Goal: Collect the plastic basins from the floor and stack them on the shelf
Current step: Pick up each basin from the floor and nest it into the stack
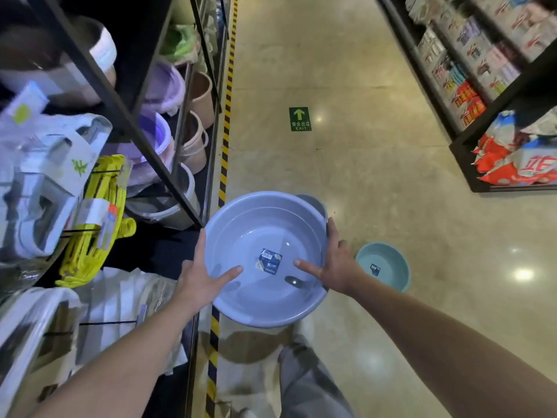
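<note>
Holding blue basin point(265, 224) in both-hand grip, left hand point(200, 279), right hand point(334, 263), unreadable sticker point(269, 261), green "EXIT" floor sign point(300, 119)

A green sign point(300, 119) stuck on the floor point(376, 116) shows an up arrow, the characters 安全出口 and the word EXIT. The basins' stickers and the shelf packaging are too blurred to read.

A large blue-grey plastic basin point(265, 257) is held off the floor, mouth up and slightly tilted, a small label stuck at its centre; a second rim shows behind its far right edge; near right, a smaller teal basin point(384, 265) sits upright on the glossy floor, labelled inside; the shelf point(126, 116) stands left.
</note>
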